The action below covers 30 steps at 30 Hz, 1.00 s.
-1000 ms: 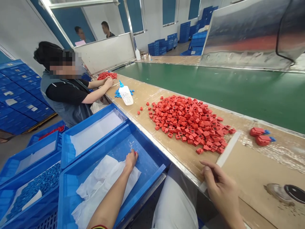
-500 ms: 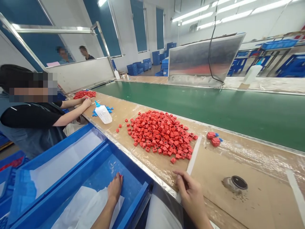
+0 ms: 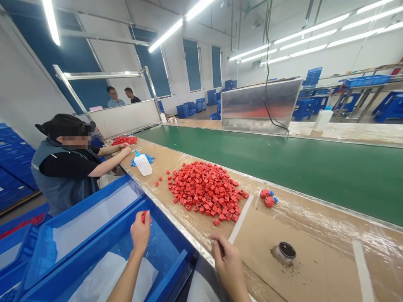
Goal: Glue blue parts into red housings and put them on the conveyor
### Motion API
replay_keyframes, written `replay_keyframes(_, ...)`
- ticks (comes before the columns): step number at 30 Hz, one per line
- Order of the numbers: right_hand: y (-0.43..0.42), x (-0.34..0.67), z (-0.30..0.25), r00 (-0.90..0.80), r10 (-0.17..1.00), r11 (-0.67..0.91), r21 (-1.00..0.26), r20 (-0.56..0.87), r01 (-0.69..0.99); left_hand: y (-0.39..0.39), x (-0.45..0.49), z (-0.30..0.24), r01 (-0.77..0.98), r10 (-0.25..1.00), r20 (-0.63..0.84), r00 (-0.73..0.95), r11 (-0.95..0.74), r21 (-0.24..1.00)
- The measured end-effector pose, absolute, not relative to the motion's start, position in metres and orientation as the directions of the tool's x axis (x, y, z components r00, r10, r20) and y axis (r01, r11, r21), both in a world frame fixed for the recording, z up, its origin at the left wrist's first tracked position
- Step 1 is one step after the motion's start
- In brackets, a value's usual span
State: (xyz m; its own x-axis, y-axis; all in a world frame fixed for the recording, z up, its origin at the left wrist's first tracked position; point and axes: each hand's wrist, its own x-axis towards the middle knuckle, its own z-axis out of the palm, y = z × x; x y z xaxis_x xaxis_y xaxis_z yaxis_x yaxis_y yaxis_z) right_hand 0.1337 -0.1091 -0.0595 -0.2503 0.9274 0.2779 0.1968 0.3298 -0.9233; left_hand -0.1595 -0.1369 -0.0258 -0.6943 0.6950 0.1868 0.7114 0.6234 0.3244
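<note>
My left hand (image 3: 140, 235) is raised over the blue bin (image 3: 168, 240), its fingers pinched around a small red block (image 3: 144, 216). Part of that block is hidden by the fingers. My right hand (image 3: 227, 256) hovers at the table's near edge, half curled, with thumb and index finger apart and nothing visible between them. Just beyond it lies a large pile of red blocks (image 3: 204, 188), many with square holes. White sheets (image 3: 105, 279) lie inside the bin below my left hand.
Red pieces with blue parts (image 3: 268, 199) lie right of the pile. A small dark-topped pot (image 3: 286, 251) stands on cardboard. At left are a glue bottle (image 3: 143, 163), blue pieces (image 3: 150, 158) and a seated co-worker (image 3: 69, 167). A green conveyor belt (image 3: 220, 147) runs behind.
My left hand has risen from low in the bin, bringing the red block up with it. My right hand keeps nearly the same pose by the table edge. The head view has tilted up.
</note>
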Motion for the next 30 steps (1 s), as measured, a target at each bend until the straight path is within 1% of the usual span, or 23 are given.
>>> replay_keyframes(4,-0.109,0.131,-0.054,-0.337,0.899,0.368,-0.898,0.279,0.241,-0.067,-0.128,0.030,0.829,0.784,0.301,-0.542,0.442,0.342)
replay_keyframes(7,-0.108,0.129,-0.052,-0.345,0.891,0.395,-0.877,0.295,0.272,0.001,-0.095,0.051,0.887,0.848,0.317,-0.425,0.319,0.334)
replay_keyframes(11,-0.107,0.126,-0.064,-0.340,0.866,0.455,-0.860,0.367,0.231,0.076,-0.063,0.061,0.936,0.914,0.311,-0.261,0.161,0.314)
replay_keyframes(15,-0.108,0.116,-0.084,-0.324,0.839,0.510,-0.839,0.437,0.189,0.102,-0.051,0.059,0.959,0.946,0.302,-0.115,0.026,0.283)
replay_keyframes(18,-0.111,0.112,-0.090,-0.340,0.830,0.520,-0.835,0.442,0.183,0.088,-0.053,0.056,0.955,0.935,0.341,-0.099,-0.007,0.295)
replay_keyframes(19,-0.112,0.113,-0.090,-0.358,0.828,0.516,-0.836,0.431,0.186,0.076,-0.057,0.055,0.951,0.924,0.361,-0.123,0.006,0.309)
replay_keyframes(21,-0.116,0.120,-0.086,-0.404,0.828,0.496,-0.844,0.389,0.204,0.039,-0.070,0.051,0.934,0.891,0.392,-0.229,0.088,0.347)
replay_keyframes(23,-0.119,0.132,-0.081,-0.454,0.826,0.472,-0.850,0.335,0.232,-0.021,-0.091,0.042,0.887,0.823,0.397,-0.405,0.248,0.390)
replay_keyframes(25,-0.120,0.144,-0.078,-0.507,0.814,0.460,-0.847,0.283,0.267,-0.099,-0.116,0.028,0.780,0.703,0.362,-0.612,0.462,0.422)
replay_keyframes(27,-0.119,0.153,-0.079,-0.552,0.799,0.464,-0.829,0.238,0.313,-0.187,-0.136,0.012,0.611,0.540,0.289,-0.791,0.667,0.426)
replay_keyframes(29,-0.116,0.158,-0.083,-0.561,0.802,0.466,-0.802,0.205,0.373,-0.269,-0.149,-0.004,0.418,0.372,0.192,-0.908,0.818,0.395)
replay_keyframes(30,-0.116,0.159,-0.086,-0.539,0.819,0.460,-0.789,0.199,0.408,-0.305,-0.154,-0.012,0.325,0.295,0.137,-0.946,0.871,0.368)
